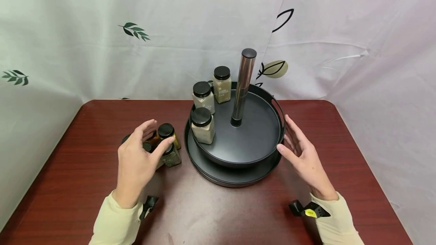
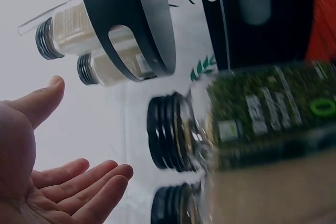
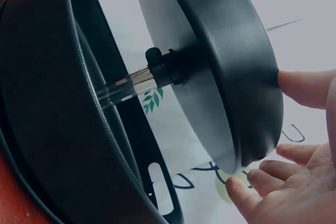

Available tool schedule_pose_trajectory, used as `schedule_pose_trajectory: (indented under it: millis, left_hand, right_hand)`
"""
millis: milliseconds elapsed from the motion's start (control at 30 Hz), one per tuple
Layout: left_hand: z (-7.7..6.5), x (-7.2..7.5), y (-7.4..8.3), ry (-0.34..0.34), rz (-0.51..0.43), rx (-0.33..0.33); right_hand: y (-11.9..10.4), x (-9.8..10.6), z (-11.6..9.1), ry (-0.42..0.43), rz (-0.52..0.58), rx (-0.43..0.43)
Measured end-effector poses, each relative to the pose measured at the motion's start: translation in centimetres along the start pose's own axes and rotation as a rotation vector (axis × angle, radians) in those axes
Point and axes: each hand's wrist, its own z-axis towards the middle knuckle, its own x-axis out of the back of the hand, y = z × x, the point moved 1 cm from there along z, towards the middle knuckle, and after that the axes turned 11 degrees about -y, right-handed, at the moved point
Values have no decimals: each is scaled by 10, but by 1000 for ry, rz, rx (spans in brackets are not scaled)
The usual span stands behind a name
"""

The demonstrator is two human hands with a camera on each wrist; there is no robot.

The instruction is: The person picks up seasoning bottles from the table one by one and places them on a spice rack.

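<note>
Near the loose jars (image 1: pixel 173 158), the left hand (image 1: pixel 137 162) was held empty and spread; shelved jars (image 1: pixel 203 134) risked being toppled if the tray (image 1: pixel 257 133) was jolted by the uncurled right hand (image 1: pixel 304 158).

Upright black two-tier tray (image 1: pixel 257 135); three jars (image 1: pixel 204 133) aboard

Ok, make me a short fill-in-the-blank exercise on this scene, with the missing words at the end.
1. The upper tray holds ____ jars.
2. The lids on those jars are ____ in colour.
3. The hand at the upper tray's rim is the person's ____ hand.
4. The green-filled jar near the left hand stands on the reddish-brown ____.

Missing words: three; black; right; table.
</note>
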Motion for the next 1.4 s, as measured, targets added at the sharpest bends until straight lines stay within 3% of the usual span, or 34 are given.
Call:
schedule_pose_trajectory:
  millis: [333,600,1067,1400]
  left_hand:
    - [-6,10,-17,38,53,22]
    - [-11,19,-29,73,123,36]
    - [-19,32,-57,48,163,85]
    - [-26,33,-71,11,160,132]
  right_hand:
    - [1,-1,0,-28,44,-25]
    - [0,-1,-1,-39,9,-29]
    - [0,-3,-3,-23,-154,-23]
    - [-1,-4,-2,-26,-157,-3]
